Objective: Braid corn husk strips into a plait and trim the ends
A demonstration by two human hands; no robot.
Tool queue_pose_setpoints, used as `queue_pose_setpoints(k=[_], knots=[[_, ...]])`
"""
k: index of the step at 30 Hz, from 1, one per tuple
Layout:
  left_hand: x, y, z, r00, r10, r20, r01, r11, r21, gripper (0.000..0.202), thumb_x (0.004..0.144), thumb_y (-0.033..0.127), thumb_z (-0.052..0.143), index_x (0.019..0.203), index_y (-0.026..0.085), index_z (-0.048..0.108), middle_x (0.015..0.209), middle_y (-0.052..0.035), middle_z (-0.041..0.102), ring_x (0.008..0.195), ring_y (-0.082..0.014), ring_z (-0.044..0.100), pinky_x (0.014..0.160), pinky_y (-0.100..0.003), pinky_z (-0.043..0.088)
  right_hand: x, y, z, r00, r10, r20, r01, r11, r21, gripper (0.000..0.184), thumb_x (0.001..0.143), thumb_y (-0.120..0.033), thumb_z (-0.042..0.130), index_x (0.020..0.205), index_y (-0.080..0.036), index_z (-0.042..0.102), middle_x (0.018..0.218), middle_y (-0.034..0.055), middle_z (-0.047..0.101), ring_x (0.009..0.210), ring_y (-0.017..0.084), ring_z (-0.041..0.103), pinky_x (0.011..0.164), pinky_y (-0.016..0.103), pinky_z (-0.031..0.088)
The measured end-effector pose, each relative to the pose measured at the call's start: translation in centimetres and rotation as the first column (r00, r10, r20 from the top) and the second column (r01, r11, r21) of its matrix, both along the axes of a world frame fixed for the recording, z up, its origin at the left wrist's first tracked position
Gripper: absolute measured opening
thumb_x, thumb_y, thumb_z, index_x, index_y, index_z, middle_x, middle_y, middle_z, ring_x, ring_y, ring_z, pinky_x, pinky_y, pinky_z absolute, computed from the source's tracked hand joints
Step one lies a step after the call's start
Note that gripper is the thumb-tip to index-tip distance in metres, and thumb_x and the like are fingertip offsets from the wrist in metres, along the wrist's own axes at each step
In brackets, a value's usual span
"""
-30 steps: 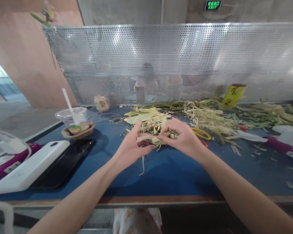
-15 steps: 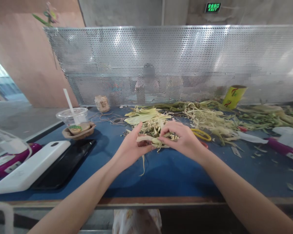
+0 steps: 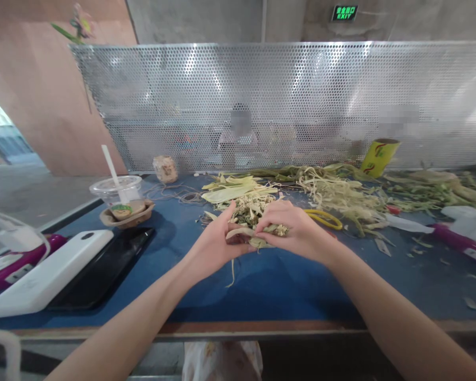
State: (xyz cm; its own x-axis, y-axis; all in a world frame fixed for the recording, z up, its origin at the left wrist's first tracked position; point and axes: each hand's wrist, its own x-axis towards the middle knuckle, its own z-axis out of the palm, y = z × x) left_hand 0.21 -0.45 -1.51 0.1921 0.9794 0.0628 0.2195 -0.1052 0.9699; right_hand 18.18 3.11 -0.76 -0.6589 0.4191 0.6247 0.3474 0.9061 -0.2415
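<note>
Both my hands meet over the middle of the blue table (image 3: pixel 285 286). My left hand (image 3: pixel 214 243) is closed around a small bundle of pale dried leaf strips (image 3: pixel 244 234), thumb up against it. My right hand (image 3: pixel 297 230) pinches the same bundle from the right, fingers curled over its top. One thin strip hangs down below my left hand. A loose heap of shredded leaves (image 3: pixel 248 203) lies just behind the hands, with flat pale green leaves (image 3: pixel 230 188) beyond it.
A plastic cup with a straw (image 3: pixel 117 190) in a paper holder, a white power bank (image 3: pixel 47 272) and a black phone (image 3: pixel 103 264) lie at the left. Yellow-handled scissors (image 3: pixel 323 218), more leaf piles (image 3: pixel 341 190), a yellow roll (image 3: pixel 378 154) stand right. Perforated metal screen (image 3: pixel 262 100) behind; people beyond it.
My hands have drawn a little closer together on the bundle, the right fingers folding further over its top. The reddish piece seen earlier in the bundle is now covered.
</note>
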Motion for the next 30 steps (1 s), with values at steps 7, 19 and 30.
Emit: queue_pose_setpoints(k=[7, 19, 30], knots=[[0.16, 0.01, 0.02, 0.998, -0.006, -0.055, 0.008, 0.999, 0.041, 0.1, 0.062, 0.016, 0.067, 0.14, 0.01, 0.006, 0.09, -0.0071, 0.069, 0.087, -0.0208, 0.061, 0.081, -0.034, 0.044, 0.17, -0.1, 0.0, 0.998, -0.018, 0.067, 0.015, 0.999, 0.043, 0.008, 0.082, -0.018, 0.054, 0.076, -0.019, 0.059, 0.069, -0.0011, 0.056, 0.073, 0.012, 0.051, 0.077, 0.031, 0.03], [0.18, 0.02, -0.24, 0.999, -0.031, -0.044, 0.035, 0.996, 0.08, 0.098, 0.064, 0.016, 0.065, 0.14, 0.009, 0.004, 0.09, -0.0069, 0.069, 0.081, -0.0185, 0.062, 0.078, -0.032, 0.046, -0.51, -0.64, -0.79, 0.997, -0.022, 0.072, 0.032, 0.989, -0.145, 0.013, 0.079, -0.011, 0.053, 0.088, -0.021, 0.051, 0.074, -0.0024, 0.053, 0.075, 0.011, 0.05, 0.082, 0.032, 0.029], [-0.52, 0.55, 0.32, 0.953, 0.022, 0.301, -0.024, 1.0, 0.005, 0.096, 0.058, 0.012, 0.073, 0.138, 0.011, 0.019, 0.077, -0.0019, 0.072, 0.072, -0.0131, 0.065, 0.073, -0.024, 0.048, -0.03, -0.35, -0.09, 0.945, -0.165, -0.282, 0.181, 0.983, 0.034, 0.056, 0.064, -0.039, 0.071, 0.111, -0.022, 0.046, 0.114, 0.0088, 0.049, 0.111, 0.025, 0.041, 0.092, 0.039, 0.034]])
